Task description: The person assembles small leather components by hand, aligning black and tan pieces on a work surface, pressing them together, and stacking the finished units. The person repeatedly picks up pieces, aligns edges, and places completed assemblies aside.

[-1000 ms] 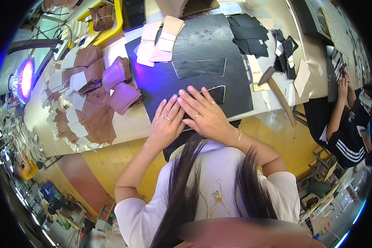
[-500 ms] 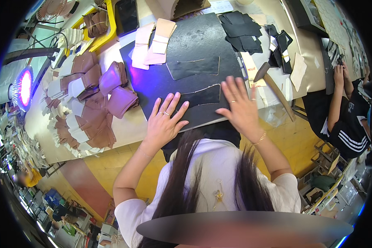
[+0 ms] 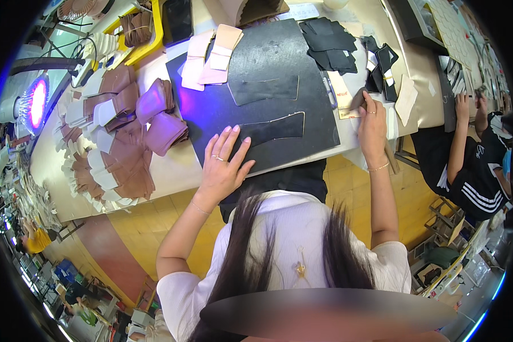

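Two hands rest on the desk [image 3: 171, 176]: the left hand [image 3: 222, 168] and the right hand [image 3: 372, 122]. One large black mat [image 3: 211, 114] lies under the left hand. On it, two dark cut pieces with pale edges: one [image 3: 273, 128] just beside the left hand's fingertips, one [image 3: 264, 89] beyond it. Two stacks of mauve pieces [image 3: 159, 117] lie left of the left hand. One heap of black pieces [image 3: 328, 43] lies beyond the right hand; how many it holds cannot be told.

My worktop [image 3: 171, 174] was pale and long. A big black mat [image 3: 268, 68] lay on it in front of me, with brown leather pieces [image 3: 125, 165] stacked to its left and black cut pieces [image 3: 330, 43] at its far right corner.
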The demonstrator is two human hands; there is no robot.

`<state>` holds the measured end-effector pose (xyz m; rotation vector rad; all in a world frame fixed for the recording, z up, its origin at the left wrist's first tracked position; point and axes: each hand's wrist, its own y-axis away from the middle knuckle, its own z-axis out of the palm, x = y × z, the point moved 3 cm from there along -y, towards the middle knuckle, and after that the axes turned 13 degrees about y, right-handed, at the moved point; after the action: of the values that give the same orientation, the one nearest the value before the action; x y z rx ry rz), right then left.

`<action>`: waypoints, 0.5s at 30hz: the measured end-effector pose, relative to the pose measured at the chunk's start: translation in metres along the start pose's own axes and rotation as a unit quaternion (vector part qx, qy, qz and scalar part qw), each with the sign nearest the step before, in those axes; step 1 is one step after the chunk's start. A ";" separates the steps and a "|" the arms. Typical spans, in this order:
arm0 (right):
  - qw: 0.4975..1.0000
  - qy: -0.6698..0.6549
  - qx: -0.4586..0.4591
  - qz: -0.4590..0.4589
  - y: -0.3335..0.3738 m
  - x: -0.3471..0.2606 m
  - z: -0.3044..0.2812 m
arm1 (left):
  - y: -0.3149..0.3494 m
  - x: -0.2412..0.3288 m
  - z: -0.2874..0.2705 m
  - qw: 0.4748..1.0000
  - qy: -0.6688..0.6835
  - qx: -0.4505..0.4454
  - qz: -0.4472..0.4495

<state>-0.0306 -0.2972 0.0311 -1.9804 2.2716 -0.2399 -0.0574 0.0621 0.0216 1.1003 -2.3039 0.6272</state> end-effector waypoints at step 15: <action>0.962 -0.230 0.066 -0.132 0.013 -0.080 -0.058 | 0.002 0.002 0.000 0.999 -0.024 0.043 0.010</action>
<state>-0.0430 -0.2139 0.0847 -2.0092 1.6679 0.0451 -0.0602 0.0621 0.0223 1.1448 -2.3500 0.7201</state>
